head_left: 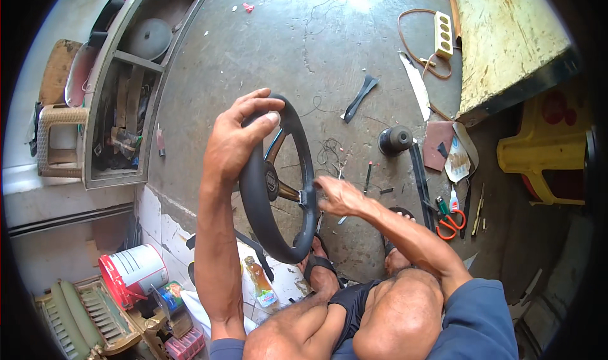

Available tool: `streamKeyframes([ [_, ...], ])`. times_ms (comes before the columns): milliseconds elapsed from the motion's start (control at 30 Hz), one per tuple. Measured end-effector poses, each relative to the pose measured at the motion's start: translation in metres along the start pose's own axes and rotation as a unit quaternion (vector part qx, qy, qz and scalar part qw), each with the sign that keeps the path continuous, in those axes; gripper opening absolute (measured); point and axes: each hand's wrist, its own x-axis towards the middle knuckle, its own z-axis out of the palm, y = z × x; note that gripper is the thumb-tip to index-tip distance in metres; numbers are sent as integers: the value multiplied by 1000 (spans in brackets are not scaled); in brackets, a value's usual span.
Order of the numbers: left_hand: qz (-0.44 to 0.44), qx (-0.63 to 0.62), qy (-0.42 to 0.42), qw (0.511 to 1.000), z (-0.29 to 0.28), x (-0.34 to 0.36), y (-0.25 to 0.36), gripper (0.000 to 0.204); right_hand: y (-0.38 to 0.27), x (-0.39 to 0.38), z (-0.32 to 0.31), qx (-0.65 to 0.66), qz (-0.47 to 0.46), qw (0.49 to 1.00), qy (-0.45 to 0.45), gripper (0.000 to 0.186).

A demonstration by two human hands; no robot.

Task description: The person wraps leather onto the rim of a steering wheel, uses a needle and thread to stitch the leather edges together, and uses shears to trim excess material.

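A black-covered steering wheel [254, 198] stands tilted on edge in front of my knees, its metal spokes and round hub showing inside the rim. My left hand [231, 135] is closed around the top of the rim, thumb and fingers over it. Beside the rim's right side is my right hand [339, 196], its fingers curled together and slightly blurred. Whatever those fingers pinch is too small to make out. Near the right hand, a dark spool of thread [395, 141] rests on the floor, and a thin green pencil-like stick [368, 177] lies closer in.
Orange-handled scissors [451, 225], a small white bottle [453, 200] and dark strips [421, 186] lie at right. Farther off are a black cut piece [360, 98] and a power strip [443, 35]. A yellow stool [538, 154] stands right; a metal-framed cabinet [117, 181] and red-white bucket [136, 274] stand left.
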Motion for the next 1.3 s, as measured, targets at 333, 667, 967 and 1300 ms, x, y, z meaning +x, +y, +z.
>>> streamKeyframes([
  [333, -67, -74, 8, 995, -17, 29, -21, 25, -36, -66, -16, 148, 118, 979, -79, 34],
  [667, -8, -44, 51, 998, 1, 16, -11, 24, -59, -84, -26, 71, 89, 991, -71, 41],
  [967, 37, -4, 88, 995, 5, -26, -13, 20, -51, -98, -26, 76, 135, 985, -78, 43],
  [1300, 32, 52, 123, 990, 13, -65, -7, 21, -44, -103, -19, 68, 155, 982, -84, 42],
])
